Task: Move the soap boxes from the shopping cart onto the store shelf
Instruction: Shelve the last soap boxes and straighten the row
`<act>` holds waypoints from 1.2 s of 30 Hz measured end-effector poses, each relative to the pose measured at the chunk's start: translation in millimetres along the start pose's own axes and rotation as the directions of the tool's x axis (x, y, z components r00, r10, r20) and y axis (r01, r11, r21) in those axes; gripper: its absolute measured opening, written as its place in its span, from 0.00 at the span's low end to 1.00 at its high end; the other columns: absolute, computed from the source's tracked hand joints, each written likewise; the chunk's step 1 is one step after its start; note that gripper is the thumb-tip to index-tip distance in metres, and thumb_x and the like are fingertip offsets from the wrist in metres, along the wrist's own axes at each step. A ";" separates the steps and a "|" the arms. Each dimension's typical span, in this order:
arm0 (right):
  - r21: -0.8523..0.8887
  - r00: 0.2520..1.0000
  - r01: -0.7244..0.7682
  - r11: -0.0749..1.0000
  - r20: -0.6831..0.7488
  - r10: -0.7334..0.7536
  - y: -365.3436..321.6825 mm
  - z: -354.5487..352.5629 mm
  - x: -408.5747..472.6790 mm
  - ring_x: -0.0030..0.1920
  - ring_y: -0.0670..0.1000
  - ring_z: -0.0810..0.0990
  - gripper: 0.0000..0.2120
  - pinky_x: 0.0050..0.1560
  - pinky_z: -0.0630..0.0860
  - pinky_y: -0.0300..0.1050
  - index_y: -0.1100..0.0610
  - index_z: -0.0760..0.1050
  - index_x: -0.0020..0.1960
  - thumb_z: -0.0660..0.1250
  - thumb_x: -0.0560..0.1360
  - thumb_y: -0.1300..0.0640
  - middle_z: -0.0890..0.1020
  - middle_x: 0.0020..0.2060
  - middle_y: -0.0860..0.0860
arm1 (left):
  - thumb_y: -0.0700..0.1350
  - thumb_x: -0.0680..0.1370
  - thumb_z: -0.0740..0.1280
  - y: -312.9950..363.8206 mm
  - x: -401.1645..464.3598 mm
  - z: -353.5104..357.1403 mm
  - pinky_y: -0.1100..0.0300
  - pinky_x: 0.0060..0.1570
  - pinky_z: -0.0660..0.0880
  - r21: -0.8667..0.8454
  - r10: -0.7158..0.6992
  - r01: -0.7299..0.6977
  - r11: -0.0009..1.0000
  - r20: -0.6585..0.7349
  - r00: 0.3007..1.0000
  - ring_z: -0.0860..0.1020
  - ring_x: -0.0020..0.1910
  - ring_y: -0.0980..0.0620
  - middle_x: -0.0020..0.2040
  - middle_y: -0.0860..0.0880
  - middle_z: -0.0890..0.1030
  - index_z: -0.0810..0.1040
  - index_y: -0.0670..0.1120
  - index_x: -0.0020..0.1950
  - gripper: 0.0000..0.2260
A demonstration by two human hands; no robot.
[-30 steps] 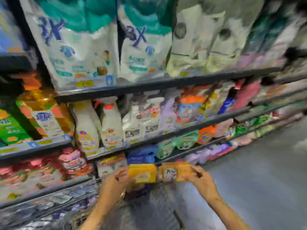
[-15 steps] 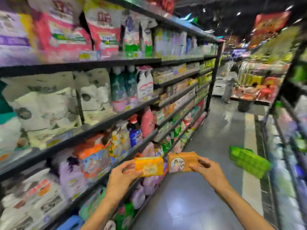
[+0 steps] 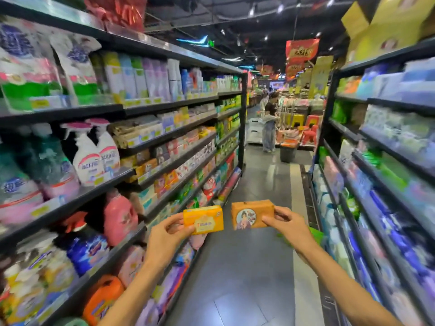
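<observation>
My left hand (image 3: pixel 168 234) grips a yellow soap box (image 3: pixel 203 220) by its left end. My right hand (image 3: pixel 288 224) grips an orange-brown soap box (image 3: pixel 249 214) with a round picture on its front, by its right end. Both boxes are held up side by side in front of me, over the aisle floor. On the left stands the store shelf (image 3: pixel 164 171), its middle rows stacked with similar small soap boxes (image 3: pixel 164 182). The shopping cart is out of view.
Shelves of bottles and bags run along both sides of the aisle. A green basket (image 3: pixel 315 236) lies on the floor behind my right hand. At the far end, a person (image 3: pixel 269 124) stands by a dark bin (image 3: pixel 287 154) and red stools (image 3: pixel 310 131).
My view has swung from the left shelf and cart to looking down the aisle. Both hands still hold their boxes, now raised a little and slightly further apart.
</observation>
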State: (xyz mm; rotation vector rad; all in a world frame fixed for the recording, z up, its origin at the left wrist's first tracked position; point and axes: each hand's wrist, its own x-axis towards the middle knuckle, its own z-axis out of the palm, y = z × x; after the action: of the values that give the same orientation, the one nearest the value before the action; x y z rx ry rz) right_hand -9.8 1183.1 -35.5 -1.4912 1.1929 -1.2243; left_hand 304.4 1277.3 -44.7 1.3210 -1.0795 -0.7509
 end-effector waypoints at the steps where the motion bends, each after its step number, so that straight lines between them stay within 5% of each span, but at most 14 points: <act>1: 0.006 1.000 -0.004 1.000 -0.004 0.004 4.7 -6.9 19.3 0.43 0.32 0.82 0.15 0.41 0.76 0.27 0.50 0.80 0.52 0.78 0.69 0.63 0.84 0.49 0.48 | 0.37 0.70 0.79 -1.4 18.2 14.3 0.64 0.44 0.78 0.002 0.005 -0.005 1.000 0.007 1.000 0.84 0.43 0.54 0.44 0.51 0.88 0.83 0.48 0.53 0.15; 4: 0.003 1.000 -0.002 1.000 -0.031 0.002 22.5 -21.6 81.9 0.44 0.32 0.82 0.20 0.42 0.76 0.27 0.56 0.80 0.59 0.78 0.69 0.62 0.84 0.51 0.50 | 0.36 0.70 0.78 -7.8 76.0 53.1 0.70 0.39 0.77 -0.004 0.025 -0.025 1.000 0.014 1.000 0.84 0.39 0.59 0.40 0.57 0.87 0.82 0.51 0.51 0.14; 8: -0.001 0.999 0.011 1.000 -0.036 -0.011 43.7 -26.1 175.4 0.46 0.32 0.81 0.23 0.42 0.76 0.27 0.59 0.79 0.63 0.79 0.69 0.61 0.84 0.54 0.50 | 0.39 0.70 0.79 -24.1 160.2 90.6 0.70 0.40 0.77 0.008 0.066 -0.066 0.998 -0.003 0.998 0.85 0.42 0.55 0.42 0.50 0.87 0.83 0.50 0.53 0.14; 12: -0.012 1.000 0.029 1.000 -0.012 -0.029 55.2 -16.4 272.5 0.53 0.41 0.82 0.22 0.43 0.76 0.27 0.58 0.79 0.61 0.79 0.68 0.61 0.84 0.54 0.51 | 0.43 0.71 0.79 -38.3 248.9 111.0 0.48 0.50 0.80 0.033 0.058 -0.058 0.998 0.005 0.998 0.85 0.43 0.43 0.46 0.47 0.87 0.83 0.49 0.59 0.17; 14: -0.020 0.999 0.041 0.999 0.000 -0.041 57.4 -6.1 317.2 0.54 0.46 0.82 0.21 0.43 0.76 0.27 0.58 0.79 0.60 0.79 0.68 0.62 0.84 0.53 0.52 | 0.43 0.71 0.79 -42.4 288.3 116.8 0.50 0.50 0.81 0.053 0.071 -0.070 0.996 -0.021 0.997 0.85 0.45 0.47 0.47 0.49 0.87 0.83 0.49 0.58 0.17; 17: -0.004 0.999 0.035 0.999 0.042 -0.035 59.0 18.2 378.6 0.46 0.36 0.81 0.23 0.42 0.76 0.27 0.60 0.78 0.62 0.78 0.69 0.64 0.83 0.52 0.53 | 0.40 0.71 0.79 -43.5 334.3 116.1 0.67 0.42 0.79 0.091 0.077 -0.068 0.994 -0.102 0.992 0.85 0.46 0.57 0.46 0.52 0.87 0.83 0.48 0.56 0.15; 22: 0.036 0.976 0.042 0.998 0.214 -0.049 70.2 87.2 471.6 0.43 0.36 0.83 0.17 0.41 0.78 0.30 0.55 0.79 0.57 0.77 0.70 0.63 0.84 0.48 0.49 | 0.43 0.71 0.79 -61.3 394.0 82.9 0.58 0.53 0.80 0.185 0.096 -0.049 0.981 -0.255 0.962 0.84 0.49 0.59 0.48 0.56 0.87 0.83 0.53 0.56 0.16; 26: 0.017 0.910 0.083 0.996 0.405 -0.083 81.6 158.5 543.5 0.53 0.47 0.85 0.20 0.54 0.80 0.46 0.52 0.81 0.60 0.79 0.69 0.53 0.86 0.51 0.48 | 0.45 0.70 0.80 -75.6 426.5 49.8 0.57 0.54 0.79 0.227 0.105 -0.009 0.974 -0.417 0.903 0.84 0.51 0.56 0.49 0.56 0.87 0.84 0.52 0.57 0.17; 31: 0.083 0.771 0.136 0.987 0.617 -0.158 77.8 251.8 605.0 0.52 0.46 0.84 0.17 0.51 0.79 0.42 0.52 0.82 0.58 0.77 0.70 0.52 0.87 0.49 0.46 | 0.41 0.71 0.78 -84.0 445.7 25.3 0.68 0.49 0.77 0.256 0.098 0.085 0.963 -0.625 0.774 0.82 0.46 0.67 0.45 0.59 0.86 0.82 0.55 0.54 0.15; 36: 0.140 0.621 0.141 0.980 0.759 -0.198 64.3 326.7 647.0 0.51 0.47 0.85 0.16 0.53 0.80 0.46 0.48 0.82 0.54 0.79 0.68 0.50 0.87 0.49 0.47 | 0.51 0.70 0.79 -92.9 461.8 1.4 0.55 0.58 0.79 0.292 0.121 0.188 0.938 -0.783 0.610 0.83 0.53 0.61 0.52 0.57 0.86 0.82 0.53 0.61 0.20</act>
State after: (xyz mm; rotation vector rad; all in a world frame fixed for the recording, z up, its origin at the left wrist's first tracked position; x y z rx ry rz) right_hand 345.9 548.3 -35.1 -1.8277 0.4168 -0.5723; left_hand 481.9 841.0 -49.7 1.7375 -0.4412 0.0837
